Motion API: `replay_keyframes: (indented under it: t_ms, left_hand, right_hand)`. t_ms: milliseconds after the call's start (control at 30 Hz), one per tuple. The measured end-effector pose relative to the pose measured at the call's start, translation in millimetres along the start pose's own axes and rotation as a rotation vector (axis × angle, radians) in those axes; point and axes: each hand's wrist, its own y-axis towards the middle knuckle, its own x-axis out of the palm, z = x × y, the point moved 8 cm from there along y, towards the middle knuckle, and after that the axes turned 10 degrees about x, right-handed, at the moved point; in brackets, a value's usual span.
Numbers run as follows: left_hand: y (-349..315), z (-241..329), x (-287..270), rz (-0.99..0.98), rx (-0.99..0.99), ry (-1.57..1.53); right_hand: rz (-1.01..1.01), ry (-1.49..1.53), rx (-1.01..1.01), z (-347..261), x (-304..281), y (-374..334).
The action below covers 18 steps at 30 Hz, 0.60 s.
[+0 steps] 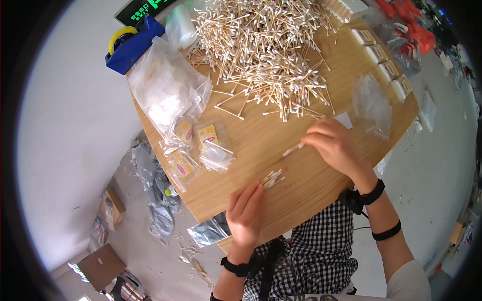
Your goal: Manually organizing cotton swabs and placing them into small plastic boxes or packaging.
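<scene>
Cotton swabs (pixel 272 179) in both hands (pixel 245 209) (pixel 332 144)

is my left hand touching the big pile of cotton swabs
Apart. The head view shows a stretch of wooden tabletop between the left hand and the near edge of the pile of cotton swabs.

We keep our left hand (pixel 245 213) low, back upward, its fingers (pixel 247 197) curled close together and pointing forward. Our right hand (pixel 334 148) reaches farther out, fingertips (pixel 307 140) pinched and aimed left, wrist (pixel 363 177) bent, bare forearm (pixel 394 251) slanting up from the lower right.
</scene>
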Motion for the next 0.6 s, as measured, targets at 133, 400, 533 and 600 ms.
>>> replay_keyframes:
  t_ms: [133, 400, 533, 600]
  left_hand:
    - [-9, 4, 0, -0.040, 0.031, -0.038]
    - [15, 17, 13, -0.149, -0.013, 0.055]
    - [15, 32, 36, -0.258, -0.047, 0.135]
    - [14, 23, 54, -0.371, -0.176, 0.266]
  right_hand:
    - [0.035, -0.046, 0.058, 0, 2, 12]
    - [0.167, 0.059, 0.205, -32, -4, 1]
    - [0.190, 0.223, 0.383, -28, -2, -27]
    - [0.188, 0.276, 0.421, -26, 9, -40]
